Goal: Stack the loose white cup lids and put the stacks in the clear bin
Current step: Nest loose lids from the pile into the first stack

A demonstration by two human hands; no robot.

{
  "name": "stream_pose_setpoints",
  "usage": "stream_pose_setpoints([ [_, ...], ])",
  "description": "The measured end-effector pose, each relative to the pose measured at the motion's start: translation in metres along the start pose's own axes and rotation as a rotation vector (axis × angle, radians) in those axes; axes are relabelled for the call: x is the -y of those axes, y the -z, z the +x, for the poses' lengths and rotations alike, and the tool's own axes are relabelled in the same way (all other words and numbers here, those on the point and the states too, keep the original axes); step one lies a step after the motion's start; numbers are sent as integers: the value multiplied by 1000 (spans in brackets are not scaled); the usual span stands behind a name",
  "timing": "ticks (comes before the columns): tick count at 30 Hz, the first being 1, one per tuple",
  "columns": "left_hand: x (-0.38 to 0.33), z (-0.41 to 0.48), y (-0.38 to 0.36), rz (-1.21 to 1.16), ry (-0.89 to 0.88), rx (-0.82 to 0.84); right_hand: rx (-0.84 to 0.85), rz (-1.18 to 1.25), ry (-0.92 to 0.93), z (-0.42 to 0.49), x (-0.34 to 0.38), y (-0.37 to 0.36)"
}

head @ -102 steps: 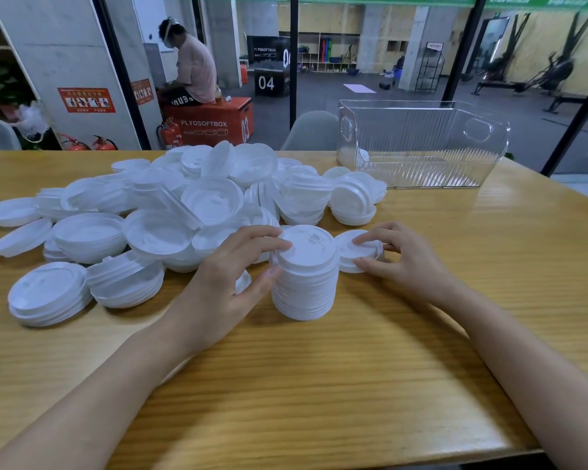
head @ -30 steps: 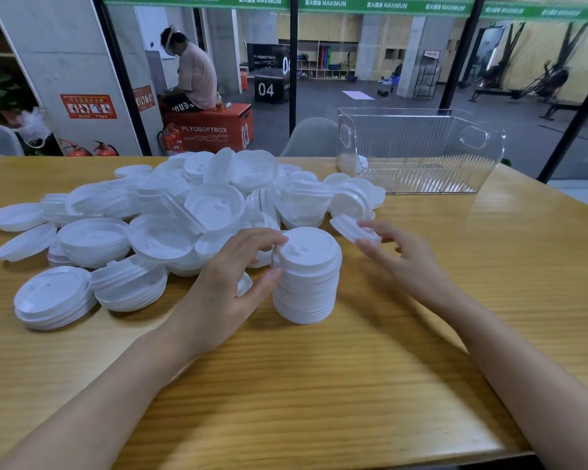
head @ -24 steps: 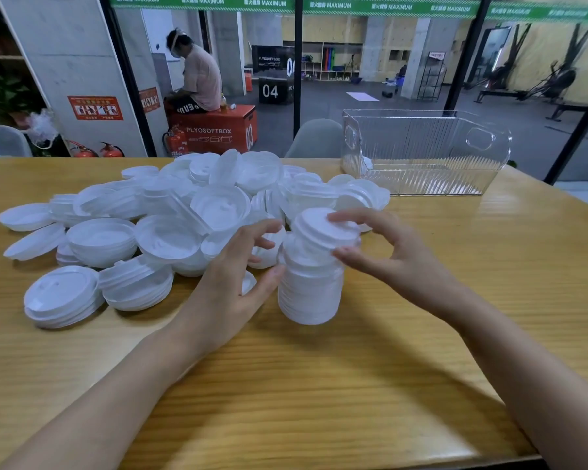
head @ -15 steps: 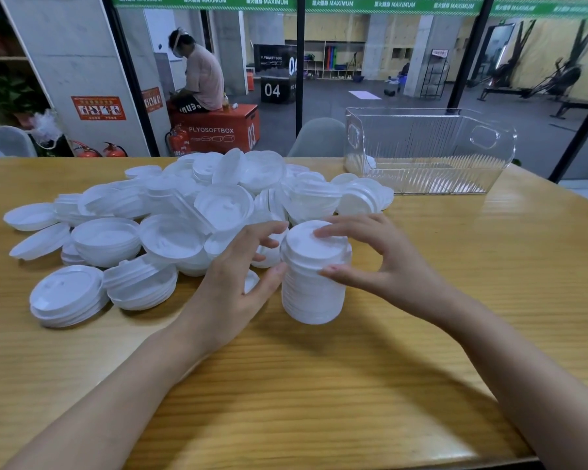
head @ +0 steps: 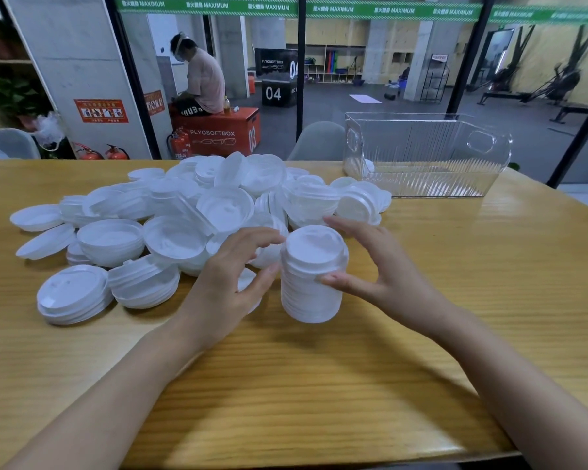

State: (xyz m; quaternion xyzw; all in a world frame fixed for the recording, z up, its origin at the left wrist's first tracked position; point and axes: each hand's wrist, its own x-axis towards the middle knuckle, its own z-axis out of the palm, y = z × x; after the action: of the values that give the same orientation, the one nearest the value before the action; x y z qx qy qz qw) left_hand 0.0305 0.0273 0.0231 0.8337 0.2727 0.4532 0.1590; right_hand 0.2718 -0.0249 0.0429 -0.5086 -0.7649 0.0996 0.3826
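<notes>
Readable text first: the green banner along the top of the glass repeats "MAXIMUM" over and over. The red box behind the glass says "PLYOSOFTBOX" and "03", and a person is sitting on it. The black box further back also has "PLYOSOFTBOX", plus "04". The two red signs on the pillar are too small to read.

Counts: one tall stack of lids, standing on the tabletop about mid-width and nearer the front edge. The left hand has its thumb on the stack's left side with fingers curled toward the top rim. The right hand wraps the right side, thumb on the wall and fingers round the back, so both are gripping it. There's one clear bin at the far right corner, well apart from the stack. Something white shows at its left end, can't tell if it's inside or behind.

The heap of loose white lids fills the left and middle, way too many to count, and sits just beside the stack. One short stack lies at the heap's front left. Also three fire extinguishers and two grey chair backs past the far edge.
</notes>
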Motion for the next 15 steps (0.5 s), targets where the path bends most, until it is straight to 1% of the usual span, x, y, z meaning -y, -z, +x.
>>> stream_pose_setpoints([
  [3, 2, -8, 8, 29, 26, -10, -12, 42, -44, -8, -2, -4],
  [8, 3, -30, 20, 64, 136, -13, -45, 101, -101, -19, -10, -17],
  [11, -2, -43, 23, 133, 195, -11, -57, 157, -143, -22, -12, -20],
  [15, 2, -52, 26, 252, 283, -15, -40, 155, -136, -25, -10, -22],
])
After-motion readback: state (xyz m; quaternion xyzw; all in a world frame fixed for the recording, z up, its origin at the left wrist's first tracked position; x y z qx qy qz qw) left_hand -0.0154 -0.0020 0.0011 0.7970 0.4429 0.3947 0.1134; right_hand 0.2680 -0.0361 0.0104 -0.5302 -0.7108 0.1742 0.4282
